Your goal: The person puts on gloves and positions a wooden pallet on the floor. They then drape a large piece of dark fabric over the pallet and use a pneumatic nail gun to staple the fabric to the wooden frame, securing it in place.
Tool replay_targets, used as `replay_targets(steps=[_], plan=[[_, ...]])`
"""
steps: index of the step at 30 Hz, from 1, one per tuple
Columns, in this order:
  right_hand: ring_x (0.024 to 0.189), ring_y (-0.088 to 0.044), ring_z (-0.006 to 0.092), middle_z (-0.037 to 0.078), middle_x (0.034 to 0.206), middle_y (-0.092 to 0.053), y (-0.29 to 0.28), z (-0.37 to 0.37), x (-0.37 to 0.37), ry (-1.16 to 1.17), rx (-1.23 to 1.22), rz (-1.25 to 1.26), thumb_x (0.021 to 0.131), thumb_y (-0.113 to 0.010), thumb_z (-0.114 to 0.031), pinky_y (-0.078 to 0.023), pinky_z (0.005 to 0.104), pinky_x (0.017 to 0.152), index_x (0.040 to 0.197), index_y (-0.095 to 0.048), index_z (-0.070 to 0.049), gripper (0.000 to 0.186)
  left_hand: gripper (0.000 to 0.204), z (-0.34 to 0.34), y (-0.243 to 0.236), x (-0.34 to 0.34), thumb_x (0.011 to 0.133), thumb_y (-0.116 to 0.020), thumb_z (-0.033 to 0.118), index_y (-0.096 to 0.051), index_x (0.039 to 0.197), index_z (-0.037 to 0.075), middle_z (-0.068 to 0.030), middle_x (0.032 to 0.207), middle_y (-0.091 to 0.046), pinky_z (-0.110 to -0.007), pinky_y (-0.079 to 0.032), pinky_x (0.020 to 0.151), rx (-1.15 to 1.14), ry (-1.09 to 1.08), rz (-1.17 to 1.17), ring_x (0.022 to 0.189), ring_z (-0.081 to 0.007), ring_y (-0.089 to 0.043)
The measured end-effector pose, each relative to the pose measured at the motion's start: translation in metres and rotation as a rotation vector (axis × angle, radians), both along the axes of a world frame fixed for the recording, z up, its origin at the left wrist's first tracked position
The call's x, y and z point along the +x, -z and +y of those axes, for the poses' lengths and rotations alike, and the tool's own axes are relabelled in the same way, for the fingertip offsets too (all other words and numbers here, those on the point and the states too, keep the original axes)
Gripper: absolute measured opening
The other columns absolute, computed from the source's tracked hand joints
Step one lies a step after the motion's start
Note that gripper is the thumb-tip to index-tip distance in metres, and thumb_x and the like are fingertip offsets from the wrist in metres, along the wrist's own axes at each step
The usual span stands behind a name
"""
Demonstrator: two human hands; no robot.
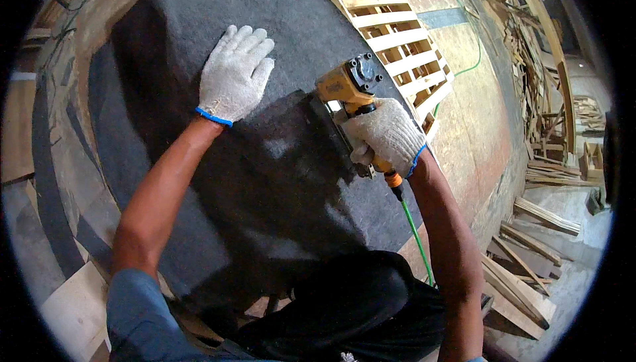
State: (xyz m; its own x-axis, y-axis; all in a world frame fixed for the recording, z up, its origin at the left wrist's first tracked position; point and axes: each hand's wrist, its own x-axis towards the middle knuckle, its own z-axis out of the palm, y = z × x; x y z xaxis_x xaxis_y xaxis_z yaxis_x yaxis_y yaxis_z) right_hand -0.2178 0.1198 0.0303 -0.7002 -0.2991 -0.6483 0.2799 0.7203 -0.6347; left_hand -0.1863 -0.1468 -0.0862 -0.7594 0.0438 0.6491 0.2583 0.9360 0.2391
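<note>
A large sheet of dark grey felt-like fabric (285, 4) spreads in front of me, with a raised fold across its middle. My left hand (235, 73), in a whitish knit glove with a blue cuff, lies flat on the fabric, fingers stretched out. Gloved the same way, my right hand (387, 133) is wrapped round the handle of a yellow and black pneumatic staple gun (344, 83). The tool is over the fabric to the right of my left hand; whether its nose touches the cloth is hidden. A green air hose (417, 239) runs from the handle's orange fitting toward me.
Beyond the fabric's right edge lies a slatted wooden pallet frame (397, 40). Piles of wooden strips (523, 63) line the far right, and loose boards (520, 282) lie on the floor at lower right. My bent knee (371, 282) is at the near edge.
</note>
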Motion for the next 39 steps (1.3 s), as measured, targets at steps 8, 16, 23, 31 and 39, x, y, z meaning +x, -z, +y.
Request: replay_targets(steps=[8,16,23,31,39], plan=[[0.052,-0.060,0.0118,0.004,0.067,-0.061,-0.008,0.017,0.019,-0.002,0.069,0.079,0.082,-0.067,-0.009,-0.049,0.0271,0.047,0.105,-0.067,0.002,0.026,0.030,0.000,-0.004,0.004,0.093,-0.064,0.020,-0.069,0.119,0.007,-0.0149,0.131,-0.065,-0.049,-0.034,0.117,-0.005,-0.001,-0.081,0.128,-0.0360,-0.056],[0.063,-0.071,0.0242,0.013,0.072,-0.071,0.029,0.058,0.034,-0.064,0.048,0.237,0.085,-0.063,-0.025,-0.057,0.0374,0.062,0.103,-0.072,-0.008,0.026,0.034,0.013,-0.019,-0.005,0.093,-0.064,0.025,-0.067,0.120,0.005,-0.0166,0.134,-0.062,-0.054,-0.033,0.115,-0.165,-0.001,-0.180,0.127,-0.0399,-0.053],[0.066,-0.073,0.0268,0.014,0.070,-0.072,0.025,0.051,0.034,-0.025,0.074,0.184,0.088,-0.061,-0.032,-0.058,0.0386,0.063,0.092,-0.072,-0.004,0.030,0.040,0.080,-0.024,-0.015,0.093,-0.061,0.032,-0.066,0.123,0.005,-0.0167,0.136,-0.060,-0.055,-0.032,0.114,-0.295,0.195,-0.257,0.129,-0.0391,-0.051],[0.054,-0.063,0.0129,0.005,0.063,-0.064,0.006,0.060,0.036,0.169,-0.157,-0.009,0.079,-0.069,-0.012,-0.051,0.0284,0.049,0.084,-0.065,0.000,0.014,0.041,0.082,-0.015,-0.009,0.094,-0.062,0.031,-0.065,0.123,0.004,-0.0164,0.138,-0.058,-0.056,-0.032,0.115,-0.271,0.197,-0.262,0.129,-0.0386,-0.050],[0.051,-0.063,0.0155,0.008,0.061,-0.063,0.033,0.103,-0.005,-0.157,-0.216,0.373,0.080,-0.066,-0.011,-0.052,0.0303,0.049,0.071,-0.062,0.000,0.015,0.043,0.086,-0.015,-0.014,0.094,-0.061,0.032,-0.064,0.125,0.004,-0.0160,0.137,-0.058,-0.054,-0.030,0.116,-0.237,0.195,-0.252,0.130,-0.0370,-0.048]])
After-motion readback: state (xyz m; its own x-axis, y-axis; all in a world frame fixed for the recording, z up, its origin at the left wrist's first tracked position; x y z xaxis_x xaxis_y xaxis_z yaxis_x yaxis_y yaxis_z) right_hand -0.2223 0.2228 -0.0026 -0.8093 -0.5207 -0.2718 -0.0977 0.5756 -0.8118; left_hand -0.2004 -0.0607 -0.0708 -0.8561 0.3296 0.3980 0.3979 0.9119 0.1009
